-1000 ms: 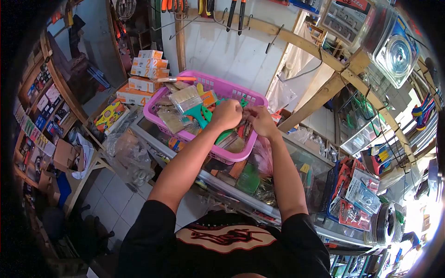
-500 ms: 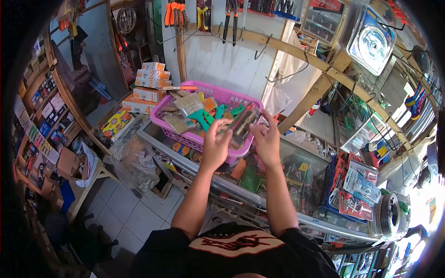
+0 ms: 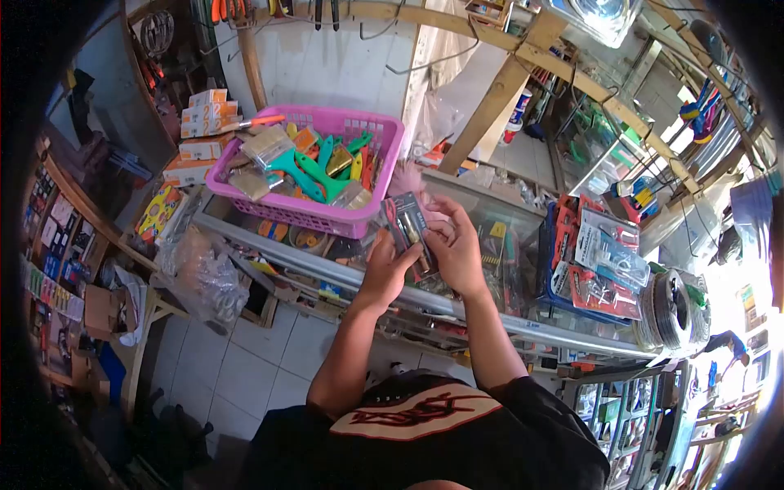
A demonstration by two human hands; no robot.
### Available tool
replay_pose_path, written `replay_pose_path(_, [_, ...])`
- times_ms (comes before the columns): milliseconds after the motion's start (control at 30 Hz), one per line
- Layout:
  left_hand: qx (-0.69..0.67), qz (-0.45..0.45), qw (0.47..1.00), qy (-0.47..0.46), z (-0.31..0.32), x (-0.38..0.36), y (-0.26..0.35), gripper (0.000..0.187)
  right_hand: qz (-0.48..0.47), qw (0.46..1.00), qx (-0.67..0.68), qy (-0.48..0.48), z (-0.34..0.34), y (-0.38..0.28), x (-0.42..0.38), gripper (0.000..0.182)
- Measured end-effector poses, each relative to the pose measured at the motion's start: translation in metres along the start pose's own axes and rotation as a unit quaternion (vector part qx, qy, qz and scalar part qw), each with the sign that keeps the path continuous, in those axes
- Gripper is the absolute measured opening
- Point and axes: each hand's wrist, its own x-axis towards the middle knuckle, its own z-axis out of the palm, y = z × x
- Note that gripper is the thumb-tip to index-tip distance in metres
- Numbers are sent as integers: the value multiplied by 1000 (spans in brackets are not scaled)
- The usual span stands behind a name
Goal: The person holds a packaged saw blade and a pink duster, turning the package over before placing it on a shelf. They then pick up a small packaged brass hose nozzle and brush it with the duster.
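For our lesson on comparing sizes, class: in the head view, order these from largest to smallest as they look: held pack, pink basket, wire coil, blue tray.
1. Pink basket
2. Blue tray, taken with its packs
3. Wire coil
4. Held pack

daylight is flooding in at the right edge of the frame, where the background is washing out to white. the hanging clear pack [image 3: 603,18] at the upper right is throwing back bright glare. the pale wall [image 3: 327,69] at the upper centre is reflecting softer light, and the pink basket [image 3: 394,155] is showing vivid colour. the lower left is sinking into deep shadow, and the black shirt [image 3: 523,445] is losing its folds. the wide view is bending straight lines outward, darkness is rounding off all 4 corners, and fine print on the blister pack [image 3: 402,227] is blurring.
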Motion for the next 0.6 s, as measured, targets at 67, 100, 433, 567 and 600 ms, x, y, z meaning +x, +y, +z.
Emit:
replay_pose_path(67, [6,21,1000,12,3,-2,-15,27,-3,998,-64,11,-15,7,-7,58])
replay_pose_path(100, [8,5,1000,14,7,-5,-10,27,16,994,-104,10,-28,16,-9,55])
replay_pose_path(433, [-58,-53,996,38,43,-12,-26,29,-40,967,-250,18,-83,64,-55,46])
replay_pose_path(567, [-149,-16,981,122,59,-23,-45,34,-75,942,-327,6,-90,72,-67,59])
replay_pose_path(600, [-145,-1,983,112,58,-25,-48,36,-104,926,-362,-9,-92,74,-67,61])
